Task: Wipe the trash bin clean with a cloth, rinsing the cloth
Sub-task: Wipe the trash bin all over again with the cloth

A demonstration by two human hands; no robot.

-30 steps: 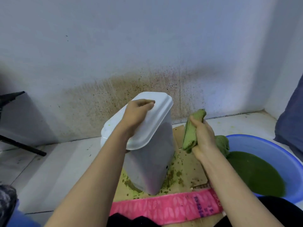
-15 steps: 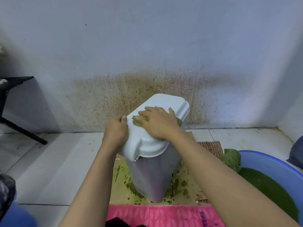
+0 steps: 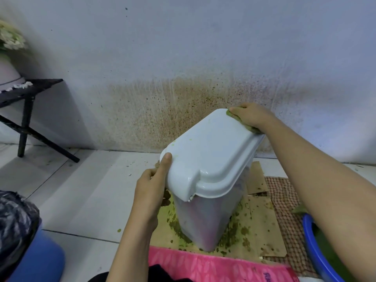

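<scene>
A white trash bin (image 3: 205, 216) with a closed white lid (image 3: 211, 153) stands tilted on stained cardboard (image 3: 258, 231). My left hand (image 3: 152, 184) grips the lid's near-left corner, thumb on top of the rim. At the lid's far right corner my right hand (image 3: 251, 117) presses a green cloth (image 3: 251, 129) flat against the lid; only the cloth's edges show under the palm. A few green specks remain on the lid's left side.
A blue basin (image 3: 313, 239) of green water sits at the right edge, beside a checkered mat (image 3: 284, 202). A pink cloth (image 3: 213, 267) lies in front. A blue bin with a black bag (image 3: 18, 224) stands at lower left, a black stand (image 3: 28, 110) at far left. The wall (image 3: 162, 110) behind is spattered brown.
My right hand brought the cloth from beside the bin onto the lid and slid it across to the far right corner. My left hand shifted from the lid's top to its near-left corner.
</scene>
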